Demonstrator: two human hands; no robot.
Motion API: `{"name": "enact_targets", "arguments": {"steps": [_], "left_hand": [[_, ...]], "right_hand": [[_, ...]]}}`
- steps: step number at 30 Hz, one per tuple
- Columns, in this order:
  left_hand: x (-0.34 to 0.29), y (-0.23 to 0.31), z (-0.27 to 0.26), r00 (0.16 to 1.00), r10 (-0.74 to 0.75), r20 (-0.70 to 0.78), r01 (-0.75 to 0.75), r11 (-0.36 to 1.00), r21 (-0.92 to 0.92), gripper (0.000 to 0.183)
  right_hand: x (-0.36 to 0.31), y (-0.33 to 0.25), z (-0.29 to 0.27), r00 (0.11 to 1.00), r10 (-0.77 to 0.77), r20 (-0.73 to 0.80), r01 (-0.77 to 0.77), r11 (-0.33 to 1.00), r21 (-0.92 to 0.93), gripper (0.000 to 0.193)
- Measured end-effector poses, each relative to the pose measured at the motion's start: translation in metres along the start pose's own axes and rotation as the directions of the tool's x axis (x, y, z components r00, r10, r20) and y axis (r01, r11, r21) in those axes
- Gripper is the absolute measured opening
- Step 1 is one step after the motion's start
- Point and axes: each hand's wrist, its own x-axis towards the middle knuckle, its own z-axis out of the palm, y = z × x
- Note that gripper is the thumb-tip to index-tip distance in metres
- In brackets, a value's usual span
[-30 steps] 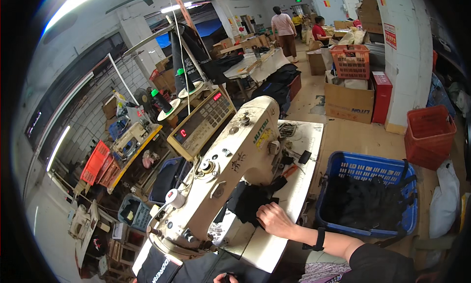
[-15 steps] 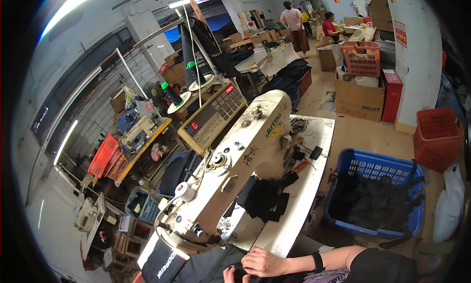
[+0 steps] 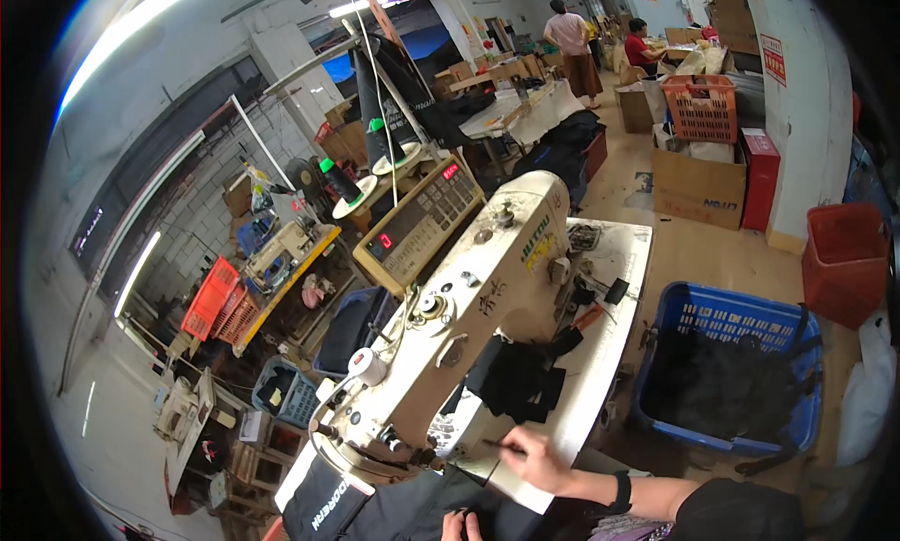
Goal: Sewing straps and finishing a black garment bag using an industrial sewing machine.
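Note:
A cream sewing machine [image 3: 478, 307] stands on its white table, a black fabric piece [image 3: 403, 503] with white lettering under its needle end. My right hand [image 3: 536, 460] is raised over the table's near edge, its fingers closed on a small dark thin piece [image 3: 491, 443] too small to name. At the lower edge my left hand [image 3: 459, 525] is partly cut off, its fingers and thumb pinched on the black fabric. A heap of black fabric pieces [image 3: 517, 380] lies under the machine's arm, right of the needle end.
A blue basket [image 3: 741, 297] of black pieces stands right of the table, a red bin [image 3: 847, 260] beyond it. Behind the machine are a control panel [image 3: 412, 224] and thread cones [image 3: 342, 183]. Other people [image 3: 570, 49] are far back.
My right hand has lifted off the fabric and moved right and up, now with the small dark piece in its fingers. My left hand stays low by the fabric. The view has shifted slightly.

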Motion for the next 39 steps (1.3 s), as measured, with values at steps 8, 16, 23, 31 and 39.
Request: {"name": "enact_targets", "arguments": {"steps": [8,16,23,31,39], "left_hand": [[-0.005,-0.021,0.004,0.995,0.04,0.086,-0.039,0.999,-0.019,0.012],[-0.004,-0.018,0.005,0.992,-0.128,0.005,0.124,0.953,-0.277,0.035],[0.0,0.001,0.0,0.983,-0.168,0.077,0.18,0.962,-0.203,0.026],[-0.001,-0.018,0.001,0.996,-0.089,0.024,0.092,0.989,-0.12,0.023],[-0.002,-0.017,0.002,0.996,-0.088,-0.005,0.086,0.982,-0.166,0.026]], "right_hand": [[-0.005,-0.009,0.012,0.675,-0.657,0.335,0.714,0.696,-0.073,0.031],[-0.016,0.022,0.041,0.724,-0.392,0.567,0.314,0.92,0.235,0.022],[-0.016,0.023,0.04,0.881,-0.262,0.394,0.147,0.943,0.3,0.016],[-0.018,0.008,0.031,0.769,-0.52,0.372,0.507,0.85,0.14,0.018],[-0.02,0.014,0.033,0.787,-0.38,0.486,0.35,0.924,0.155,0.014]]}}
